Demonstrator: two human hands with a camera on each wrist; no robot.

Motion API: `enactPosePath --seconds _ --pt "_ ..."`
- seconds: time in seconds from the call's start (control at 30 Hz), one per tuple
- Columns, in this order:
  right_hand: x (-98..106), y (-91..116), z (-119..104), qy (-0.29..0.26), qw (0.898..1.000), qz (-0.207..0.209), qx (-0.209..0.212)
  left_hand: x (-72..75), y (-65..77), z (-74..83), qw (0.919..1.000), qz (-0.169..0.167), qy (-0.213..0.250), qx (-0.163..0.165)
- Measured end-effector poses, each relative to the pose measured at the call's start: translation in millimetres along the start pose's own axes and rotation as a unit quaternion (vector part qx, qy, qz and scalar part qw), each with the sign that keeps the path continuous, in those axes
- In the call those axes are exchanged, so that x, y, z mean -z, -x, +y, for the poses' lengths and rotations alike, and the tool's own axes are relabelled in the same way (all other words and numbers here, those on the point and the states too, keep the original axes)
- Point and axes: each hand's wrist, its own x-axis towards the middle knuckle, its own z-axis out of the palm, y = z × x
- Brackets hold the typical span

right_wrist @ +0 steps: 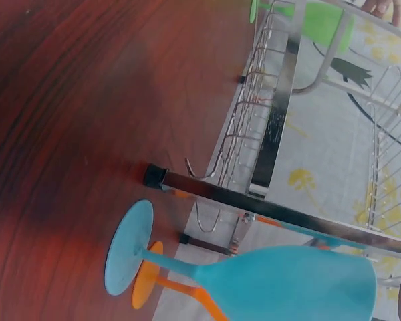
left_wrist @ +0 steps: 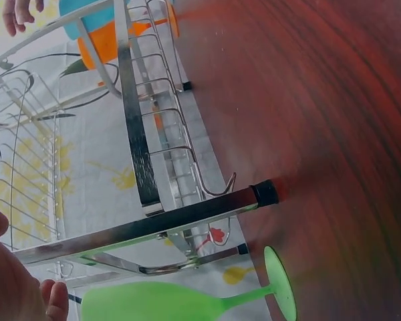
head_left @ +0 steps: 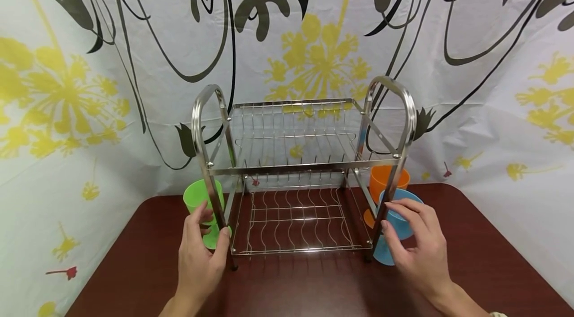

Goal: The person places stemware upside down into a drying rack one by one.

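Observation:
A two-tier metal dish rack (head_left: 302,165) stands upright on the dark red-brown table. My left hand (head_left: 202,252) is at its front left leg, the thumb and loosely bent fingers on either side of the post. At the front right leg is my right hand (head_left: 419,242), fingers spread and fingertips beside the post. Whether either hand touches the metal is unclear. A green goblet (left_wrist: 154,299) stands by the left leg, partly behind my fingers in the head view. Outside the right leg stand a blue goblet (right_wrist: 287,277) and, behind it, an orange goblet (head_left: 387,177).
A white cloth (head_left: 148,58) with grey and yellow flower prints hangs behind the rack and along both sides. The table (head_left: 309,287) has bare surface in front of the rack. Both rack tiers have wire slots.

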Motion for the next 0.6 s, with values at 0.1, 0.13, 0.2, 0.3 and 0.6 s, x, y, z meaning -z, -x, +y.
enactPosePath --seconds 0.1,0.13,0.2,0.3,0.6 --pt "4.1 1.4 6.1 0.013 1.0 -0.004 -0.011 -1.7 -1.9 -2.3 0.9999 -0.001 0.007 0.008" --pt "5.4 1.5 7.9 0.015 1.0 -0.004 -0.014 -1.8 -3.0 -2.6 0.9999 -0.002 0.01 0.01" --pt "8.5 1.5 10.9 0.021 1.0 -0.006 -0.022 -2.0 -5.5 -2.7 0.9998 -0.003 0.018 0.012" --pt "13.9 1.7 13.6 0.032 0.998 -0.013 -0.045 -1.7 -9.2 -2.0 0.9993 -0.007 0.032 0.015" --pt "22.7 3.5 20.5 0.07 0.991 -0.039 -0.105 0.5 -14.2 -0.8 0.9979 -0.013 0.06 0.023"
